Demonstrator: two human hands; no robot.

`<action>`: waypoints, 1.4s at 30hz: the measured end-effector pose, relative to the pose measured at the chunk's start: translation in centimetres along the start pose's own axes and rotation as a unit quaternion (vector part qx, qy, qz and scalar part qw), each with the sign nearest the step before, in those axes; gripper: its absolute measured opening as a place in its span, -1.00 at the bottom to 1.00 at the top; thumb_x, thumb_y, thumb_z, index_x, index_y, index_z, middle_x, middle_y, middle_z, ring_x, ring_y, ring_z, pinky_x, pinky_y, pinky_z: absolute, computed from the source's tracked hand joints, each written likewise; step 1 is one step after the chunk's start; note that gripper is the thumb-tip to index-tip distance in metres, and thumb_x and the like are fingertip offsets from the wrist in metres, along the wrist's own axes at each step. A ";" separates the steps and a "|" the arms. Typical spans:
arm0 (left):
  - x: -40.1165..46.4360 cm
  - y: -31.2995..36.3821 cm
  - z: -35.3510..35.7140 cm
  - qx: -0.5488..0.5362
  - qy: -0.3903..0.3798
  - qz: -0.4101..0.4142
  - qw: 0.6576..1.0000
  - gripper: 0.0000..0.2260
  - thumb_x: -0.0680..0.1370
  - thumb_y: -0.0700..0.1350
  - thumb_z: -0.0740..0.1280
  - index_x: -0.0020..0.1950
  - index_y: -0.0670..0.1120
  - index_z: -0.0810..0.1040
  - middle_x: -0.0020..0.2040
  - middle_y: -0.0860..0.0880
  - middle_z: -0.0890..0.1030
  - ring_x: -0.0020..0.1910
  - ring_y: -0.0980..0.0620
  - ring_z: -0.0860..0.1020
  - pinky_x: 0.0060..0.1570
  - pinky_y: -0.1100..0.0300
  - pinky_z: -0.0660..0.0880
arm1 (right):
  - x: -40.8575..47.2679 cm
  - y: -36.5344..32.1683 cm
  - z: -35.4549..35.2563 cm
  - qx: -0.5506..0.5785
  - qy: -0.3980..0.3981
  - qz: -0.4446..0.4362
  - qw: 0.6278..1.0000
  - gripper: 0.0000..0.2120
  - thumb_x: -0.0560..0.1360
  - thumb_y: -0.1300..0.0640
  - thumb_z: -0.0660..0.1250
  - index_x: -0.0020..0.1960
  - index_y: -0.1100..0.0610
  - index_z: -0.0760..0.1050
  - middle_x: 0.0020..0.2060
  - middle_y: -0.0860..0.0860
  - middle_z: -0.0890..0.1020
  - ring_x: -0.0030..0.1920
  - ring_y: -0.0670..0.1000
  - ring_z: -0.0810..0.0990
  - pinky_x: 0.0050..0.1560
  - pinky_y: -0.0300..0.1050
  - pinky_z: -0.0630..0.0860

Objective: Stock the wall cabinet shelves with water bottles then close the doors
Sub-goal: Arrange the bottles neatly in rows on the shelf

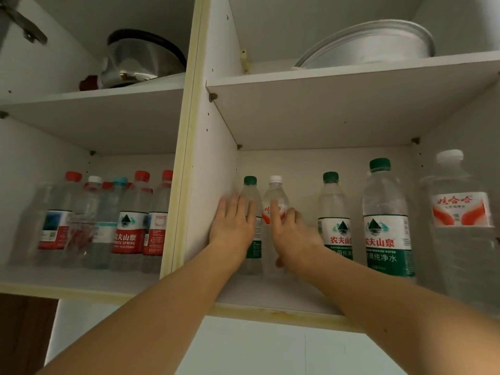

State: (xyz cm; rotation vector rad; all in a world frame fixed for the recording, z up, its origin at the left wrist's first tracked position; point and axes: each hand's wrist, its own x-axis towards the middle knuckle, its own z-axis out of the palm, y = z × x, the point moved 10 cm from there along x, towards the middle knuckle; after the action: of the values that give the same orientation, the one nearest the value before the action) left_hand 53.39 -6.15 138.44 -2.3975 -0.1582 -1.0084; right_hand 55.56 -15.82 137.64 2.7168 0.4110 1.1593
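The wall cabinet stands open, its doors out of view. On the lower right shelf (270, 296), a green-capped water bottle (250, 188) and a white-capped water bottle (276, 190) stand upright side by side at the back left. My left hand (234, 223) lies flat with straight fingers against the green-capped bottle, next to the divider (208, 185). My right hand (293, 234) holds the white-capped bottle, with the index finger up its front and the thumb low.
Two more green-label bottles (334, 212) (385, 212) and a large white-capped bottle (460, 212) stand further right. Several red-capped bottles (130, 220) fill the lower left compartment. A pot (143, 60) and a metal basin (378, 44) sit on the upper shelves.
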 end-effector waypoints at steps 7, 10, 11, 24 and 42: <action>1.5 0.2 1.6 0.075 -0.019 -0.025 0.997 0.19 0.45 0.36 0.40 0.60 -0.19 -0.39 0.62 -0.38 -0.20 0.60 -0.38 -0.24 0.43 -0.41 -0.40 | 0.2 1.0 0.3 -0.053 -0.028 -0.016 0.998 0.33 0.33 -0.28 0.55 0.60 0.09 -0.39 0.58 0.29 0.06 0.60 0.33 -0.03 0.54 0.33 0.10; 2.3 0.3 2.4 0.098 -0.030 -0.030 0.994 0.19 0.45 0.42 0.35 0.59 -0.19 -0.40 0.61 -0.40 -0.21 0.59 -0.41 -0.26 0.40 -0.43 -0.43 | 1.1 0.9 0.4 -0.099 -0.033 -0.024 0.994 0.33 0.34 -0.37 0.48 0.60 0.12 -0.43 0.61 0.29 -0.02 0.62 0.32 -0.14 0.56 0.37 -0.11; 2.6 0.3 2.5 0.109 -0.032 -0.029 0.993 0.19 0.45 0.44 0.33 0.60 -0.19 -0.40 0.61 -0.40 -0.21 0.58 -0.42 -0.26 0.40 -0.43 -0.43 | 1.4 0.9 0.5 -0.120 -0.034 -0.028 0.992 0.33 0.35 -0.40 0.45 0.59 0.13 -0.44 0.62 0.29 -0.05 0.62 0.31 -0.17 0.55 0.38 -0.17; 4.7 0.5 5.1 0.241 -0.059 -0.041 0.968 0.06 0.55 0.44 0.18 0.60 -0.19 -0.39 0.62 -0.35 -0.24 0.58 -0.40 -0.30 0.41 -0.41 -0.42 | 4.1 -0.8 3.1 -0.280 -0.030 -0.052 0.958 0.21 0.44 -0.53 0.18 0.59 0.22 -0.43 0.60 0.34 -0.12 0.59 0.38 -0.22 0.48 0.42 -0.37; 3.0 0.7 1.5 0.060 0.037 0.003 0.998 -0.20 0.62 0.12 0.28 0.64 -0.23 -0.06 0.61 -0.31 0.12 0.60 -0.28 0.13 0.56 -0.26 0.00 | 1.6 0.6 -1.1 -0.212 0.043 -0.052 0.975 -0.13 0.62 -0.25 0.14 0.64 0.24 -0.17 0.62 0.31 -0.10 0.62 0.29 -0.21 0.52 0.40 -0.29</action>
State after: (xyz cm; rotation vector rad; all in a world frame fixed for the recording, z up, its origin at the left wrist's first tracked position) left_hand 56.67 -6.27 139.38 -2.2479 -0.1793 -1.0516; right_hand 55.93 -15.82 139.62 2.2588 0.2748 1.1820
